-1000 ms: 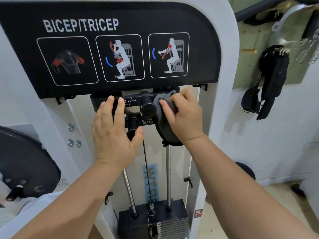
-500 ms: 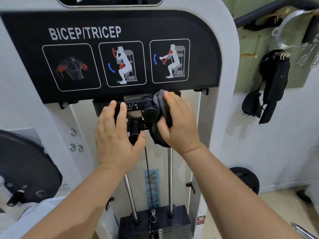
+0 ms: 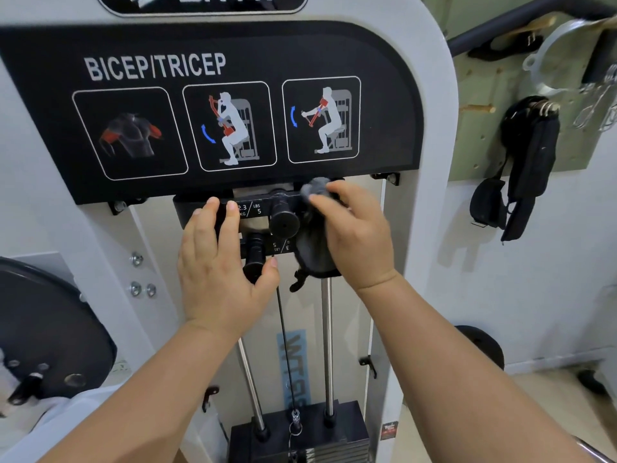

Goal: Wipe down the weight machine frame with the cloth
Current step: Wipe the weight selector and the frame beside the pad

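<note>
The white weight machine frame [image 3: 430, 135] fills the view, with a black BICEP/TRICEP panel [image 3: 207, 105] across its top. Below the panel sits a black add-on weight bar [image 3: 263, 208] with two round knobs. My right hand [image 3: 357, 232] holds a dark grey cloth [image 3: 315, 248] bunched against the right end of that bar, at the top of the right guide rod [image 3: 328, 345]. My left hand [image 3: 217, 272] rests flat on the bar's left part, thumb touching the lower knob [image 3: 254, 259].
A black weight stack [image 3: 300, 439] sits at the bottom with a thin cable [image 3: 283, 345] running up. A large black disc [image 3: 50, 329] is at the left. Black straps [image 3: 531, 162] and metal handles hang on a green pegboard [image 3: 484, 95] to the right.
My right hand has turned and slid the cloth up and around the right end of the bar. My left hand has stayed in place. The view has tilted slightly downward.
</note>
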